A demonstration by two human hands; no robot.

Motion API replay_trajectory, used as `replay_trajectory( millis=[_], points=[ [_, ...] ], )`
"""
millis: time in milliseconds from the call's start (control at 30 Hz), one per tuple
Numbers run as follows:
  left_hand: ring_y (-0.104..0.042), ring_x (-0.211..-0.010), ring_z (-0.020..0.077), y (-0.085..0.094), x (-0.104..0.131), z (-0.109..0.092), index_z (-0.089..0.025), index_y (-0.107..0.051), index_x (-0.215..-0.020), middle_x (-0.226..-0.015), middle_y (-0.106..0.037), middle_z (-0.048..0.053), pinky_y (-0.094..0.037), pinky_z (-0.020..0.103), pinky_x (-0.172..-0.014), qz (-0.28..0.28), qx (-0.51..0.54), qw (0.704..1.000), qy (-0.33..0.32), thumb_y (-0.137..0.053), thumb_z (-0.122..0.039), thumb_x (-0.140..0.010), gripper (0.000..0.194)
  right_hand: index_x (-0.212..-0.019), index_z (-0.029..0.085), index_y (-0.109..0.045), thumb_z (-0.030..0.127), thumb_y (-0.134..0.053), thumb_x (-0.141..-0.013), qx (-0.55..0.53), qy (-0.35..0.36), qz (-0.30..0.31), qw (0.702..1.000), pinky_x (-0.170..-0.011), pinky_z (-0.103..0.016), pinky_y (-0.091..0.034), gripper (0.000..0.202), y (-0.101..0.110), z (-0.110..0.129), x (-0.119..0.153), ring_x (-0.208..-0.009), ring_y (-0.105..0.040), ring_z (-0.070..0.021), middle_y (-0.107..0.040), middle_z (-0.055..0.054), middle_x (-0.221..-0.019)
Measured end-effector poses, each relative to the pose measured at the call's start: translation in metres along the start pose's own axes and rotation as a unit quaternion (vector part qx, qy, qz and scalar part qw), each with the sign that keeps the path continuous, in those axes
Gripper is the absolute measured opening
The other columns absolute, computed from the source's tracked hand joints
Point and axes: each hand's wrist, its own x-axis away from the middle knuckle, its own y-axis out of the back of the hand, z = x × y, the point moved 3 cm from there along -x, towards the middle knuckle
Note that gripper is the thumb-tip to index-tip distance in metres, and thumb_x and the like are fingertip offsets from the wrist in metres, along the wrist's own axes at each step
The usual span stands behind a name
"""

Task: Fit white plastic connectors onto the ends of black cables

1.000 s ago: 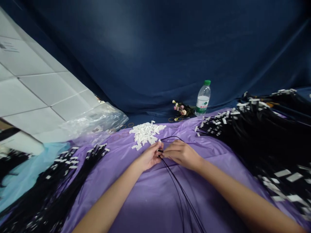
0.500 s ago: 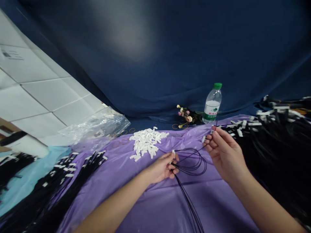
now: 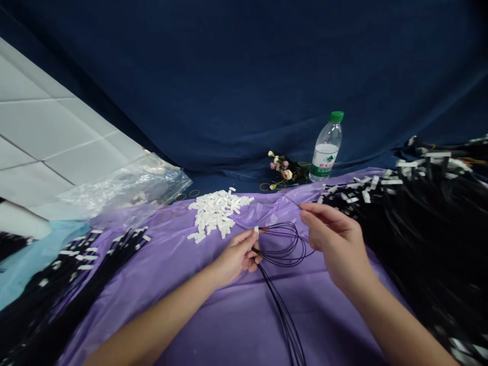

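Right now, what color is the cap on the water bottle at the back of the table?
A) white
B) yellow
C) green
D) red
C: the water bottle stands upright against the blue cloth behind the purple cover, beside a small bunch of flowers, and the cap on top of it is plainly green.

Bottle label point(image 3: 322, 161) print too small
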Motion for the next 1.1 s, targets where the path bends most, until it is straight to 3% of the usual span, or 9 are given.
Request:
replay_trajectory(
  millis=[67, 133, 267, 567, 833, 1100],
  points=[
    [-0.049, -0.046, 0.0062, -0.002, 0.0, 0.0, -0.015, -0.057, -0.107, -0.068, -0.048, -0.004, -0.03, 0.017, -0.034, 0.006, -0.017, 1.0, -0.009, -0.065, -0.044, -0.081, 0.039, -0.083, 0.02, -0.072, 0.031, -0.07, -0.077, 0.132, 0.063, 0.035, 0.989, -0.043, -0.021, -0.033, 0.013, -0.002, -0.002, 0.004, -0.046, -0.042, -0.0063, -0.062, 0.001, -0.065],
    [-0.049, -0.045, 0.0063, -0.003, 0.001, 0.0, -0.016, -0.057, -0.106, -0.067, -0.048, -0.004, -0.031, 0.017, -0.033, 0.013, -0.034, 0.999, -0.02, -0.063, -0.044, -0.082, 0.037, -0.078, 0.02, -0.072, 0.028, -0.068, -0.079, 0.242, 0.143, 0.071, 0.957, -0.048, -0.022, -0.036, 0.009, -0.007, -0.003, 0.009, -0.051, -0.047, -0.0082, -0.064, 0.0, -0.068],
    [-0.047, -0.043, 0.0053, -0.003, 0.002, 0.001, -0.017, -0.055, -0.099, -0.067, -0.048, -0.004, -0.032, 0.016, -0.033, 0.014, -0.048, 0.998, -0.028, -0.06, -0.045, -0.084, 0.033, -0.073, 0.019, -0.07, 0.024, -0.066, -0.081, 0.329, 0.223, 0.101, 0.912, -0.05, -0.022, -0.036, 0.01, -0.015, -0.007, 0.019, -0.051, -0.049, -0.0088, -0.06, 0.002, -0.059],
    [-0.051, -0.046, 0.0069, 0.003, 0.0, 0.005, -0.017, -0.052, -0.088, -0.067, -0.05, -0.003, -0.034, 0.017, -0.035, 0.043, -0.026, 0.999, -0.009, -0.061, -0.046, -0.083, 0.031, -0.071, 0.019, -0.066, 0.026, -0.062, -0.083, 0.351, 0.17, 0.091, 0.916, -0.052, -0.023, -0.035, 0.014, -0.022, -0.024, 0.031, -0.051, -0.049, -0.0091, -0.059, 0.003, -0.059],
    [-0.049, -0.044, 0.0061, 0.004, 0.0, 0.005, -0.016, -0.051, -0.081, -0.067, -0.049, -0.003, -0.036, 0.018, -0.035, 0.063, -0.003, 0.998, -0.002, -0.062, -0.043, -0.082, 0.029, -0.072, 0.02, -0.066, 0.027, -0.062, -0.084, 0.351, 0.163, 0.09, 0.918, -0.053, -0.022, -0.036, 0.014, -0.021, -0.029, 0.032, -0.052, -0.048, -0.0085, -0.06, 0.004, -0.061],
    [-0.048, -0.044, 0.0067, 0.004, 0.001, 0.004, -0.015, -0.056, -0.092, -0.065, -0.047, -0.003, -0.035, 0.019, -0.035, 0.077, -0.013, 0.997, 0.001, -0.061, -0.045, -0.083, 0.032, -0.069, 0.02, -0.066, 0.03, -0.063, -0.083, 0.326, 0.113, 0.082, 0.935, -0.054, -0.023, -0.036, 0.018, -0.02, -0.03, 0.03, -0.051, -0.045, -0.0089, -0.058, 0.004, -0.057]
  ],
)
